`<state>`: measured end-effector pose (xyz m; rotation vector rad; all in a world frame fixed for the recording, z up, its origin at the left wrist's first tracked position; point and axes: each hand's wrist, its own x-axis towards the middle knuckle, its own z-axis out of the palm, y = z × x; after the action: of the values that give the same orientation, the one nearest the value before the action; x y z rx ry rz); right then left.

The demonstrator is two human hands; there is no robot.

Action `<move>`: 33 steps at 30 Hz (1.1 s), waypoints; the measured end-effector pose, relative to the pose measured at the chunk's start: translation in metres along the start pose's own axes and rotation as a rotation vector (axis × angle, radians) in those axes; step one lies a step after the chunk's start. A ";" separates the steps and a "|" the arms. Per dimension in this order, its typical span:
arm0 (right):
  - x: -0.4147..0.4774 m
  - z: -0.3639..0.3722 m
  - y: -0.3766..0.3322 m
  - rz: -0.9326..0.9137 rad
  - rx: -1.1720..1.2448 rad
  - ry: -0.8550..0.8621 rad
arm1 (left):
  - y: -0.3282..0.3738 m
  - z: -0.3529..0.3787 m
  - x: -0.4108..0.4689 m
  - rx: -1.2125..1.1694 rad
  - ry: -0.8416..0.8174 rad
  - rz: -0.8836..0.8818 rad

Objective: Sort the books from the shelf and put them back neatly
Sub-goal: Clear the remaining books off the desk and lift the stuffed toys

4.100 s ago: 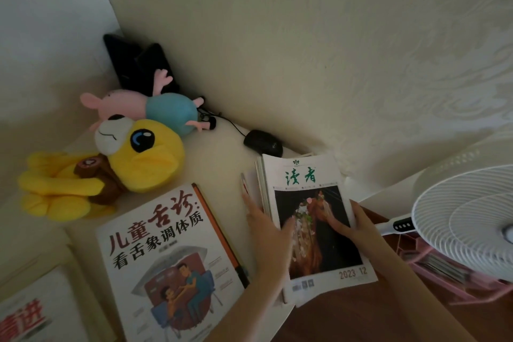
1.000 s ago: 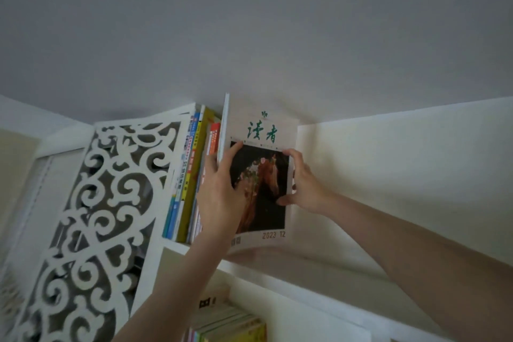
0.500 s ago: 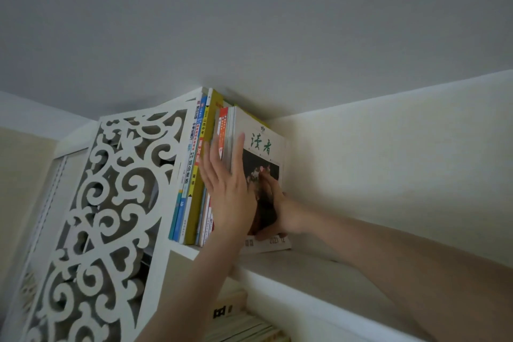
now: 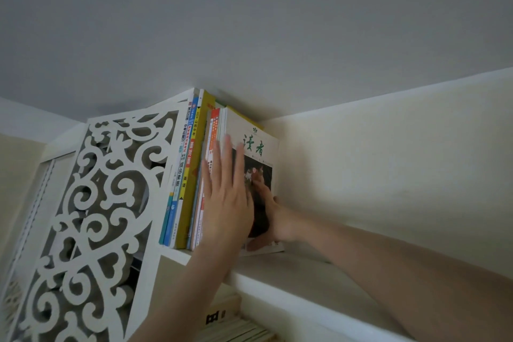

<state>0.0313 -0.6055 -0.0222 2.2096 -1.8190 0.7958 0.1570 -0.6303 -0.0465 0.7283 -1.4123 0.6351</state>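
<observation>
The magazine (image 4: 258, 147) with the green characters on its cover stands at the right end of the row of books (image 4: 188, 175) on the top shelf (image 4: 291, 272). Its long axis is upright, its cover faces right towards the bare stretch of board, and its spine faces out with the others.

The left grip (image 4: 226, 203) is a bare hand laid flat with straight fingers across the front edges of the magazine and its nearest neighbours. It holds nothing and seems to press them back towards the wall. The right grip (image 4: 274, 216) comes in from the open side with its fingers lying against the cover, touching it rather than curled round it as far as I can see – the left one hides part of it.

So the magazine sits between the two, with the row to its left and nothing but the right grip to its right. That side decides the next move, I'd say: a thin, limp magazine with no bookend may slump rightwards once that hand leaves, so it ought to ease off last

The white fretwork panel (image 4: 105, 189) closes the row's left end
</observation>
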 end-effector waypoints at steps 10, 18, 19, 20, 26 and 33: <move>-0.027 -0.015 -0.019 0.170 0.151 -0.014 | 0.007 -0.022 0.003 0.189 -0.286 0.110; -0.118 -0.082 -0.032 0.332 0.123 -0.054 | 0.064 -0.079 0.003 -0.629 -0.222 -0.128; -0.134 -0.093 -0.033 0.343 0.123 -0.042 | 0.080 -0.090 0.004 -0.716 -0.266 -0.142; -0.151 -0.103 -0.033 0.358 0.123 -0.033 | 0.095 -0.100 0.004 -0.790 -0.301 -0.148; -0.282 -0.168 -0.038 0.494 0.020 0.045 | 0.203 -0.152 0.002 -1.170 -0.552 -0.070; -0.470 -0.243 -0.086 0.698 -0.212 0.241 | 0.350 -0.241 -0.023 -1.578 -0.662 0.177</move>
<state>-0.0111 -0.0717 -0.0351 1.2713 -2.4187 0.8706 0.0397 -0.2210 -0.0484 -0.5278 -2.0237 -0.7251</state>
